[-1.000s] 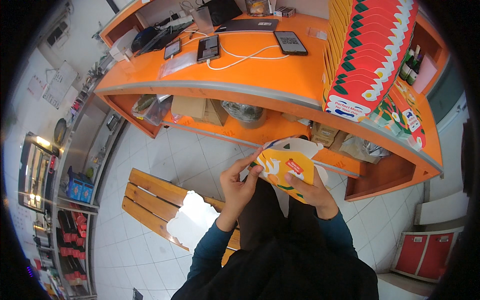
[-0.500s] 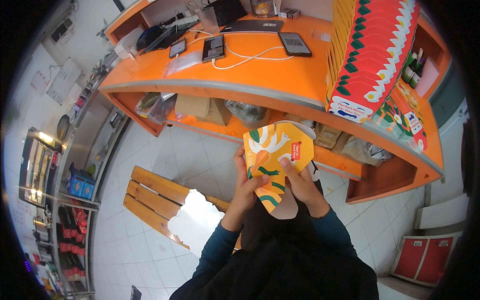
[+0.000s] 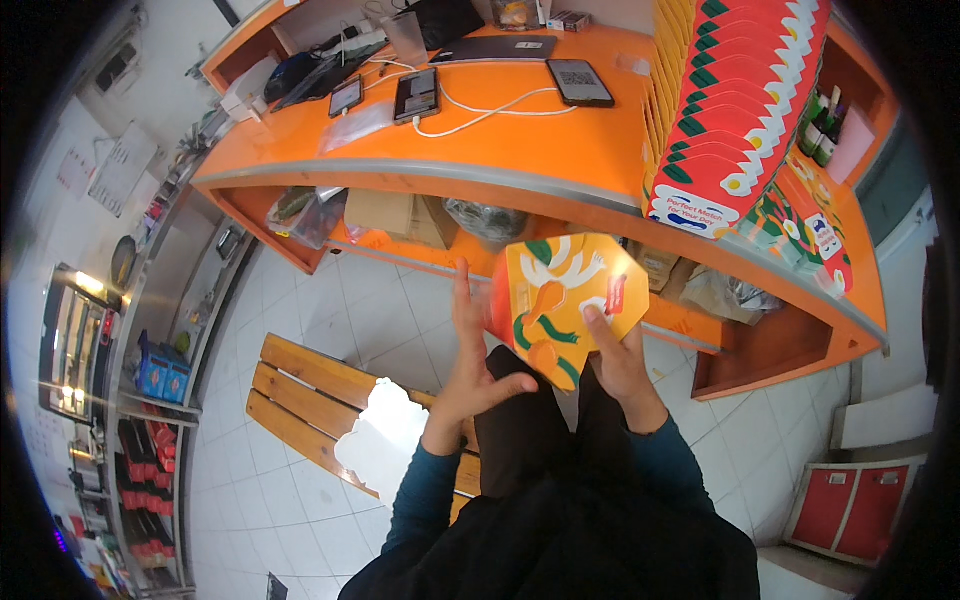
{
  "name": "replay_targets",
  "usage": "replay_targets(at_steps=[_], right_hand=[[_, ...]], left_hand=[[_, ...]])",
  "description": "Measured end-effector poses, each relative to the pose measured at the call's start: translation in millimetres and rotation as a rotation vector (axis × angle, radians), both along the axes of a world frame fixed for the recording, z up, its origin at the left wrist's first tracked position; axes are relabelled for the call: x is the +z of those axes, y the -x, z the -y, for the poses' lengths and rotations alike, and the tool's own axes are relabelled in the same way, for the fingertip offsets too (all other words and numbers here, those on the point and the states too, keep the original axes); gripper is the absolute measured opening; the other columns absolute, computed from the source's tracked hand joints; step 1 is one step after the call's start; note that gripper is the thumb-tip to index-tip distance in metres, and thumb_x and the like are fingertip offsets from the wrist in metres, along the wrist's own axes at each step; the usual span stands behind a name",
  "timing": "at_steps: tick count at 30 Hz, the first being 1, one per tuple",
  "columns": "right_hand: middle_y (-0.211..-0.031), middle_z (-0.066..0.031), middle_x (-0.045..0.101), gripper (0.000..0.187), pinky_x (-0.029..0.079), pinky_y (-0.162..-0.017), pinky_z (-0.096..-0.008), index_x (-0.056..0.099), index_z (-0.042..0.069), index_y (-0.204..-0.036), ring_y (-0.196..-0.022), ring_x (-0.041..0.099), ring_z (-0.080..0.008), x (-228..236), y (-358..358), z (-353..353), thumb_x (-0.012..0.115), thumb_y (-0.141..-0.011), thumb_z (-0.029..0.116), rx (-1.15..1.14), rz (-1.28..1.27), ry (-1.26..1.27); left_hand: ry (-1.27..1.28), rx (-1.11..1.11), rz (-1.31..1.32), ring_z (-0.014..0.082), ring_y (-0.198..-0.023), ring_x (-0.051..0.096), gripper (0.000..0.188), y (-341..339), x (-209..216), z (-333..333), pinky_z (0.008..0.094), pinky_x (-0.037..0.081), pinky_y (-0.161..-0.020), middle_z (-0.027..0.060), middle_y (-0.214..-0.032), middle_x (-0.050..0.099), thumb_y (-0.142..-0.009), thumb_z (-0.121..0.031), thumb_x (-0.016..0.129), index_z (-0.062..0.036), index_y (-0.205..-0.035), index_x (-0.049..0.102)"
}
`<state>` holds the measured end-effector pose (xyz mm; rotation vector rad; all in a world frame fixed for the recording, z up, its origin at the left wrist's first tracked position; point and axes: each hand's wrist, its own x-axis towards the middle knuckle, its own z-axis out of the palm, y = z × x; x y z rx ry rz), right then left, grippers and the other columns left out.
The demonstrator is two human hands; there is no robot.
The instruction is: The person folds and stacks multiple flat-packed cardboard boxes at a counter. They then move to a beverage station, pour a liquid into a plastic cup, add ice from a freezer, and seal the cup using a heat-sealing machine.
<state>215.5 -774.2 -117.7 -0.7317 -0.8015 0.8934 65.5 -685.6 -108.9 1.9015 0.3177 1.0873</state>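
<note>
Yellow card carton [image 3: 575, 300], frame centre, clamped in right hand [image 3: 627, 372], thumb on front. Left hand [image 3: 468, 375] spread beside its red left edge, contact unclear. Looks like mid-shaping; next move probably needs left hand on that edge.

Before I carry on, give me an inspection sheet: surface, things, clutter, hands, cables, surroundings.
Surface: grey-edged orange counter.
Things: yellow printed carton, held in the right hand; nested red cartons on the counter; white scalloped piece on the wooden bench.
Clutter: three phones and a flat dark device on the counter.
Hands: right grips the carton; left hand open beside it, contact unclear.
Cables: white cables cross the counter among the phones.
Surroundings: tiled floor; red cabinet at lower right.
</note>
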Motion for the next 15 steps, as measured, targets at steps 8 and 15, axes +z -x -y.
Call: replay_targets(at_steps=[8,15], right_hand=[[-0.109,-0.0066,0.050,0.036,0.044,-0.080,-0.0277,0.039,0.002,-0.118,-0.097,0.051,-0.0141,2.0,13.9,-1.9,0.051,-0.084,0.006,-0.002,0.083,0.037],[-0.107,-0.0063,0.052,0.038,0.045,-0.079,-0.0273,0.041,0.000,-0.115,-0.094,0.053,-0.0140,12.0,11.4,-7.9,0.056,-0.079,0.002,-0.023,-0.091,-0.132]], left_hand=[[-0.482,0.205,-0.090,0.0370,-0.121,0.023,0.023,9.3,15.6,-0.8,0.0492,0.013,-0.099,0.0136,-0.121,0.045,-0.056,-0.028,0.075,-0.0169,-0.075,0.067],[-0.197,0.132,0.103,0.0327,-0.117,0.031,0.020,-2.2,10.8,1.5,0.0459,0.025,-0.095,0.0109,-0.118,0.045,-0.057,-0.023,0.075,-0.0129,-0.071,0.065]])
